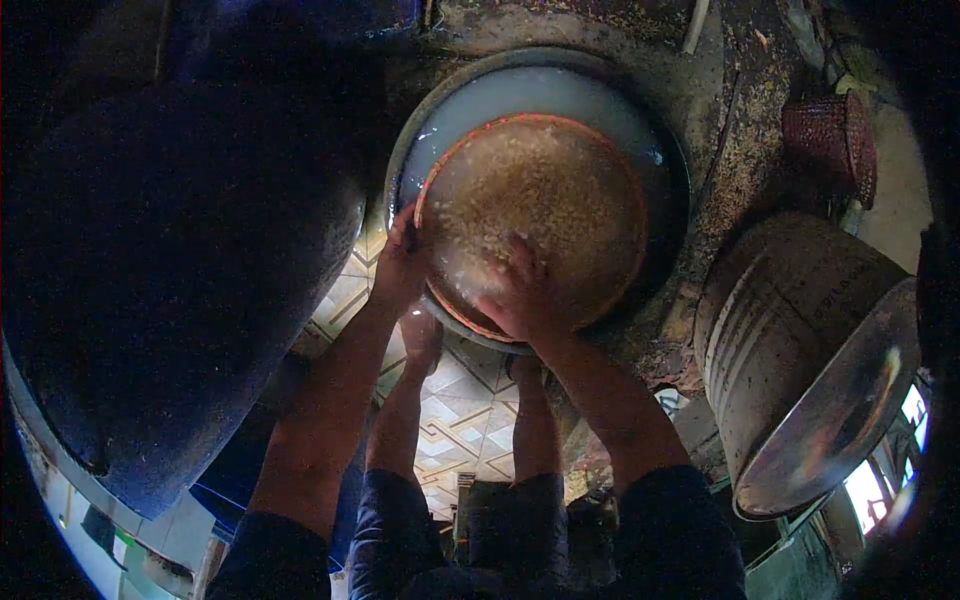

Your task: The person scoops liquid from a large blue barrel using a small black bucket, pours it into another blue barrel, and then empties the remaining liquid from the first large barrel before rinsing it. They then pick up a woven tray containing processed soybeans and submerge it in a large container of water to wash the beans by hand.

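A round basket with an orange rim [641, 190] sits inside a wide basin [420, 92] of cloudy water [530, 90]. Pale yellowish beans or kernels [530, 180] lie in the basket under murky water, thickest toward its middle and far side; their exact kind I cannot make out. My left hand [402, 265] grips the basket's rim at the near left, thumb and fingers closed around it. Inside the near part of the basket, my right hand [522, 295] reaches among the kernels, fingers apart and partly in the water. Nothing shows in its grasp.
At left looms a large dark rounded vessel [190, 270]. A big grey bucket [790, 320] lies tipped at right, below a reddish woven basket [825, 135]. Scattered kernels cover the dirty ground [745, 150] to the right. Patterned tiles [455, 400] show between my legs.
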{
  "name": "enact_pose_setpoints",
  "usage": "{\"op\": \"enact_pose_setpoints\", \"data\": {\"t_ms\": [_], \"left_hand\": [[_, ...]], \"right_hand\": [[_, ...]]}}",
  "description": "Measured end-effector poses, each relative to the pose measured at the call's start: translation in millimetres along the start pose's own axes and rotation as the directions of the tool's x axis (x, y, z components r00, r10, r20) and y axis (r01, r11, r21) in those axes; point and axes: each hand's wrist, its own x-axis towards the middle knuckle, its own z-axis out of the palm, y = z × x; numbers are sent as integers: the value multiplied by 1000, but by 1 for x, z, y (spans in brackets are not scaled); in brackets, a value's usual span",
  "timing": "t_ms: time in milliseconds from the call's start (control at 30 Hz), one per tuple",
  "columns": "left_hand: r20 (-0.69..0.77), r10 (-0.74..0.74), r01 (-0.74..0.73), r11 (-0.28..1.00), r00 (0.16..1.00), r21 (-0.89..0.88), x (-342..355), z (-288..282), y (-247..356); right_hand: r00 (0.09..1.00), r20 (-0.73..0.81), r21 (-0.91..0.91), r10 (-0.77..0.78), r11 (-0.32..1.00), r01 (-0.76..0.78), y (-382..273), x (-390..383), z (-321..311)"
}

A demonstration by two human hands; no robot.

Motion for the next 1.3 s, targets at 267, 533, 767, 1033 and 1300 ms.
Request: {"op": "enact_pose_setpoints", "data": {"t_ms": [267, 533, 767, 1033, 1300], "left_hand": [[-99, -54, 64, 993, 994, 100, 4, -11, -7], [-111, -35, 73, 932, 993, 356, 4, 1, -5], [-94, -7, 48, 896, 996, 441, 2, 10, 5], [-135, 59, 16, 870, 989, 492, 6, 14, -5], [-98, -59, 84, 957, 993, 278, 2, -4, -6]], "right_hand": [[898, -94, -220, 429, 871, -439, 80, 38, 7], [918, -288, 75, 272, 962, -261, 9, 74, 13], [987, 26, -8, 160, 987, -160, -3, -26, -9], [912, -87, -379, 402, 833, -404, 79, 19, 4], [934, -39, 454, 355, 839, -299, -10, 33, -28]]}}
